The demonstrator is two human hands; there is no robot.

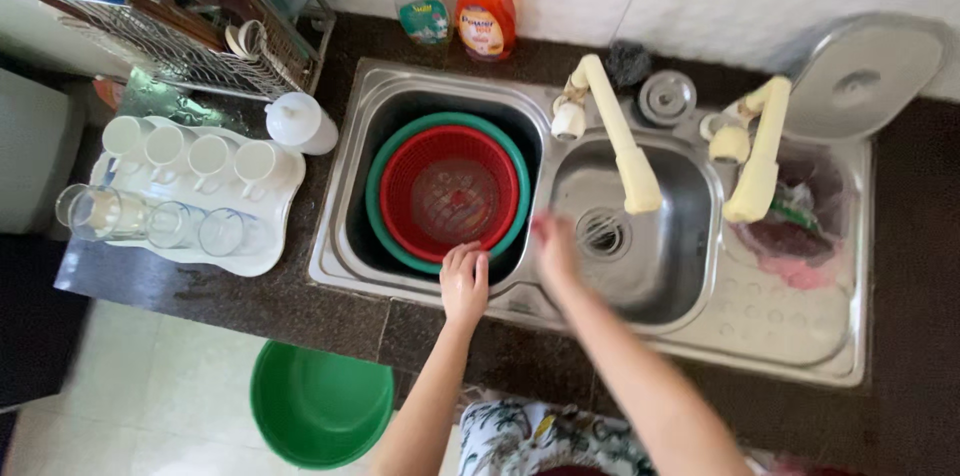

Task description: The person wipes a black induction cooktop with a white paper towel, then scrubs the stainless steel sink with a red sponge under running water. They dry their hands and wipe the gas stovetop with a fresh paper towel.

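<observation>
Colander, red, sits nested in a green basin left of the tap; left hand rests curled on its near rim, right hand blurred, fingers unclear; grip the rim firmly, lift level

Bare forearms, no sleeves; floral-print garment in white, green, yellow.

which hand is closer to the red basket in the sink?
Left. The left hand rests at the near rim of the red basket, touching or nearly so. The right hand, blurred, is off to the basket's right, beside the drain.
</observation>
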